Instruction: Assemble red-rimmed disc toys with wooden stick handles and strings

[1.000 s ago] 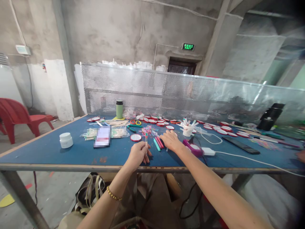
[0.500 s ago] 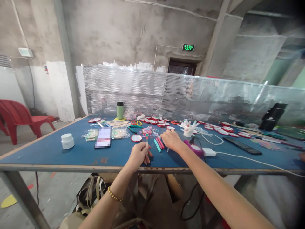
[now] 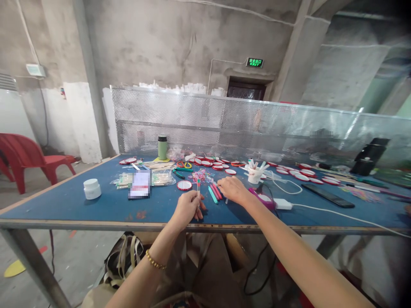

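Note:
My left hand [image 3: 188, 206] is closed around a slim white stick with green and red bands at its top [image 3: 198, 188], held upright just above the table's front part. My right hand [image 3: 233, 189] reaches over the table with its fingers drawn together; whatever is in them is too small or hidden to name. Beside its fingertips lie pink-red pen-like sticks [image 3: 216, 192] and teal ones [image 3: 212, 195]. Behind them is a pile of small coloured pieces [image 3: 201, 176]. A round white disc with a red rim [image 3: 184, 185] rests left of the pile.
A phone [image 3: 139, 185] stands before bagged sticks, with a white jar [image 3: 92, 189] to its left. Green-handled pliers [image 3: 178, 173], a green bottle [image 3: 162, 148] and several red-rimmed discs [image 3: 205, 162] lie behind. To the right are a white cup [image 3: 254, 175], a purple device [image 3: 261, 199] and cables.
Both hands stay nearly where they were. The view has shifted very slightly; the left hand still holds the banded stick.

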`<move>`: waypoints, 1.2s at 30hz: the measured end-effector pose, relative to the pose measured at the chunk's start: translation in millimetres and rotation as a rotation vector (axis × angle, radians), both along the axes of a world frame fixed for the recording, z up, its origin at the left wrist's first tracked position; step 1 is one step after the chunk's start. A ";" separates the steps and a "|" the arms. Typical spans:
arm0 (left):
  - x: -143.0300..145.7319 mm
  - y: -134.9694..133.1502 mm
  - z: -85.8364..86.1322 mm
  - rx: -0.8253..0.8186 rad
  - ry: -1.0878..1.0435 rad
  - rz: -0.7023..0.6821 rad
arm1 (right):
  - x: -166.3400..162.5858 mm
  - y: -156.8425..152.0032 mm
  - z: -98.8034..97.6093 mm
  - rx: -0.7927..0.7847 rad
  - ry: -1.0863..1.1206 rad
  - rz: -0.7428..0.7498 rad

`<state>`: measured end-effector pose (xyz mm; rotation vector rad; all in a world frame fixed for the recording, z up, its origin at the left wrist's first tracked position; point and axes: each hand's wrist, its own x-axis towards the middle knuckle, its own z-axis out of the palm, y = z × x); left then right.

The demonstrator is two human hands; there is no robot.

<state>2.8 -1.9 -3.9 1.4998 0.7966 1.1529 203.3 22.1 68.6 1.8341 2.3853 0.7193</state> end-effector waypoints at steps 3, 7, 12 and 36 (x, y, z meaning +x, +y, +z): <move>-0.2 0.2 -0.5 -0.003 -0.003 -0.004 | 0.2 -1.6 0.6 0.000 0.029 0.000; -0.5 1.3 -2.0 0.007 -0.001 -0.006 | -0.1 -1.0 -0.7 0.005 0.073 -0.007; -1.0 0.0 -1.0 0.002 0.015 0.000 | 0.6 0.5 -1.9 -0.015 0.115 -0.019; 0.2 -0.4 -0.7 0.000 0.010 0.006 | -24.9 5.2 -0.8 -0.143 0.214 -0.243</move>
